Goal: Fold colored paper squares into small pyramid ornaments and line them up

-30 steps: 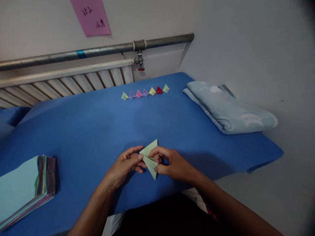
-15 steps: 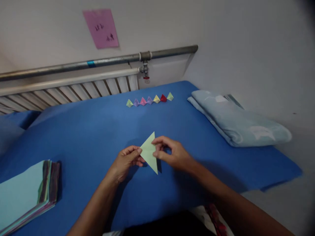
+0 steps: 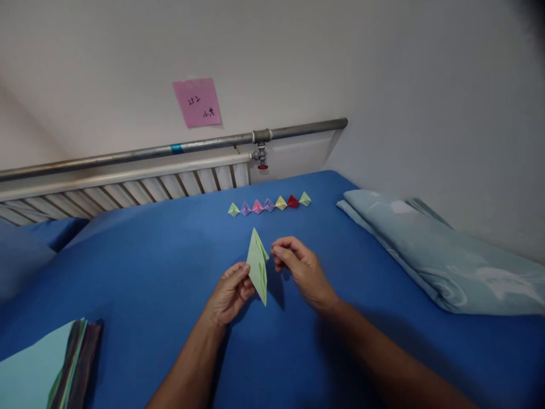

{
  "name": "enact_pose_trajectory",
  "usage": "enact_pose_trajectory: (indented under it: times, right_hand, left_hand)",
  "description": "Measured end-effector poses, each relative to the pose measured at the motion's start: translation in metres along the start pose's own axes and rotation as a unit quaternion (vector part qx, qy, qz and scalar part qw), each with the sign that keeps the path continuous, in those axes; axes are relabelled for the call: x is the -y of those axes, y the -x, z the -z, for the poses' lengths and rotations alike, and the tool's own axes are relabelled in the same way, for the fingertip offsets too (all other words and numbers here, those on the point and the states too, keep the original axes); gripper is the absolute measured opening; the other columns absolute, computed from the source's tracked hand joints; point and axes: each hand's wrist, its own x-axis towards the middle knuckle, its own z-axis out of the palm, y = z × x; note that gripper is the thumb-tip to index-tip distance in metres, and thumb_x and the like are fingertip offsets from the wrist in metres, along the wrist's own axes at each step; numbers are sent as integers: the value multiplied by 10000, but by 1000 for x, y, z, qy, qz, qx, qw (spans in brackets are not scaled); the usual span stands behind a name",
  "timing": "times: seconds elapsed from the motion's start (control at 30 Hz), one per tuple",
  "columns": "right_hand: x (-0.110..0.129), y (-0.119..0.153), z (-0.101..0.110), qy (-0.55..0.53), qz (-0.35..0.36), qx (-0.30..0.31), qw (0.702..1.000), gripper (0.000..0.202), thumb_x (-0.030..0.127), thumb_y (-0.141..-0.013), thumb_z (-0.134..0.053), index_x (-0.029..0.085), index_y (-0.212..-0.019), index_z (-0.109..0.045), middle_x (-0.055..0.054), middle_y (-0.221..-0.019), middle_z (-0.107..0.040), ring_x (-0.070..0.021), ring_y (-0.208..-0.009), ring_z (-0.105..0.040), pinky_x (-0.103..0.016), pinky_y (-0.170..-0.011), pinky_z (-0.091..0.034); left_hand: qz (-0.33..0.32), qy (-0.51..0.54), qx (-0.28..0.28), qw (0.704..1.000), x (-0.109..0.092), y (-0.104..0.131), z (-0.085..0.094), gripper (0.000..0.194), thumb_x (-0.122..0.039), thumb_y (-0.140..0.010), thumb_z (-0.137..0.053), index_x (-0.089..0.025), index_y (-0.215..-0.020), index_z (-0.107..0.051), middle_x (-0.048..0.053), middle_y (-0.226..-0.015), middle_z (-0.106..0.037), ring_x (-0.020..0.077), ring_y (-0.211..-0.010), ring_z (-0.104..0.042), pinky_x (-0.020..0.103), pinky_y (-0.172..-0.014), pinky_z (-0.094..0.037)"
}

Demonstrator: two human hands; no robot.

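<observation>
A light green folded paper (image 3: 257, 270) is pinched in my left hand (image 3: 233, 291), thumb in front and fingers behind. It stands tilted above the blue sheet as a narrow diamond, its folded layers parted along the right side. My right hand (image 3: 300, 267) is just right of the paper, beside a small flap tip. Its fingers are curled in with the thumb against them, and a slight gap shows between fingertips and paper. Beyond the hands, a row of small folded paper pieces (image 3: 257, 207) in green, purple, pink, yellow and red lies on the sheet.
A stack of coloured paper (image 3: 36, 363) lies at the lower left of the blue sheet (image 3: 162, 255). On the right is a folded pale blue blanket (image 3: 447, 255). Behind are a radiator (image 3: 140, 193), a metal pipe (image 3: 128, 159) and a pink note (image 3: 198, 103) on the wall.
The green paper has turned from a broad triangle to a narrow diamond with its layers parted. My right hand has come off its edge. The camera view has tipped upward.
</observation>
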Motion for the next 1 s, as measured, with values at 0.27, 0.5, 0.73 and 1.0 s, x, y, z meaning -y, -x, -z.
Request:
enact_pose_trajectory:
  times: [0.27,0.5,0.73,1.0]
  right_hand:
    - [-3,-1,-2,-5,-16,-10,1000,251,395,-731,-654,214,-880,-563,11,-795,-592,-116,-677,-539,-257,-623,-452]
    - [-5,2,0,-14,-44,9,999,247,374,-726,-648,213,-891,-560,8,-784,-596,-122,-672,-548,-259,-591,-436]
    - [-2,0,3,-2,-89,14,996,276,179,-647,-579,201,-921,-560,17,-780,-609,-122,-693,-564,-242,-587,-430]
    - [-11,1,5,15,-138,132,982,221,183,-612,-679,180,-814,-590,15,-774,-649,-114,-664,-570,-257,-665,-446]
  left_hand:
    - [45,-18,24,999,1,1,7,327,-296,-595,-849,-123,-722,-602,-73,-503,-443,17,-440,-397,139,-412,-280]
    - [46,-43,30,998,0,4,7,340,-324,-582,-851,-131,-702,-599,-68,-496,-451,23,-437,-388,151,-412,-263]
    - [36,-88,15,995,-1,5,7,326,-325,-583,-849,-124,-718,-630,-44,-527,-512,33,-461,-426,155,-418,-282]
    - [37,-113,26,993,-4,6,10,317,-331,-607,-834,-128,-767,-651,-56,-506,-498,24,-417,-394,155,-385,-236]
